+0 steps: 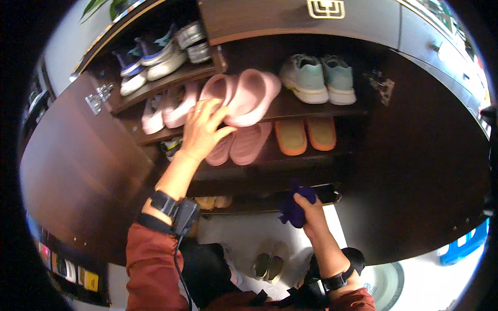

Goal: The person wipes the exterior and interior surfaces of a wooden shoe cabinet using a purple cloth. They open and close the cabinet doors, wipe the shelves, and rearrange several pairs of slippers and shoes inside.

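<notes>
My left hand (204,126) is at a pair of pink clogs (249,95) on the upper shelf of a dark wooden shoe cabinet, its fingers against the near end of the left clog; whether it grips them is unclear. My right hand (309,210) is closed around a dark purple cloth (297,208), low in front of the cabinet. Pale pink shoes (177,107) stand left of the clogs, and mint-green sneakers (311,79) to the right. On the shelf below are darker pink slippers (247,144) and orange-rimmed slippers (290,136).
The left cabinet door (85,167) and right door (420,167) stand swung out on both sides. White-and-blue shoes (163,58) occupy the top left compartment. On the floor are slippers (268,266), a round translucent basin (385,285) and a blue plastic object (467,245).
</notes>
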Motion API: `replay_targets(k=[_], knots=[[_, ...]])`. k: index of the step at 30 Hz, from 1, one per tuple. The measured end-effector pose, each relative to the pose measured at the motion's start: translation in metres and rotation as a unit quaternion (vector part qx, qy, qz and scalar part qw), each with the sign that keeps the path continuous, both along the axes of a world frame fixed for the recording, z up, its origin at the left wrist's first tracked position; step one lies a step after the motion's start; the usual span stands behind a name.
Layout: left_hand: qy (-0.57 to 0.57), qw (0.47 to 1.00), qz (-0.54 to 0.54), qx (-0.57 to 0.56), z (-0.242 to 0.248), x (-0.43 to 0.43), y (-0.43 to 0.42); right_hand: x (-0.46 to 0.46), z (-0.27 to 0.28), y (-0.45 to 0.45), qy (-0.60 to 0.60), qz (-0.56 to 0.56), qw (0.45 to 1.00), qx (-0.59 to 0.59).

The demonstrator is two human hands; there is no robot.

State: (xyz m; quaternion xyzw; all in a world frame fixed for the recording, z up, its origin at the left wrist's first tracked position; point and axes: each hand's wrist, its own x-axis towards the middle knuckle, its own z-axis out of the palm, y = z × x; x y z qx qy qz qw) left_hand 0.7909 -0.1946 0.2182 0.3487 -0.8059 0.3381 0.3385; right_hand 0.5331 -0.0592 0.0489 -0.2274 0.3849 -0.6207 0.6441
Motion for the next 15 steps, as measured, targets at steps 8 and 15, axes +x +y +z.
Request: replay_targets(k=[8,15], knots=[[0.06,0.997,0.043,-0.002,-0.022,-0.002,-0.008,-0.002,-0.013,-0.002,0.058,-0.027,0.998,0.015],[-0.038,0.997,-0.074,-0.007,0.022,-0.009,-0.001,-0.004,-0.019,-0.004,0.074,-0.01,0.997,0.01]])
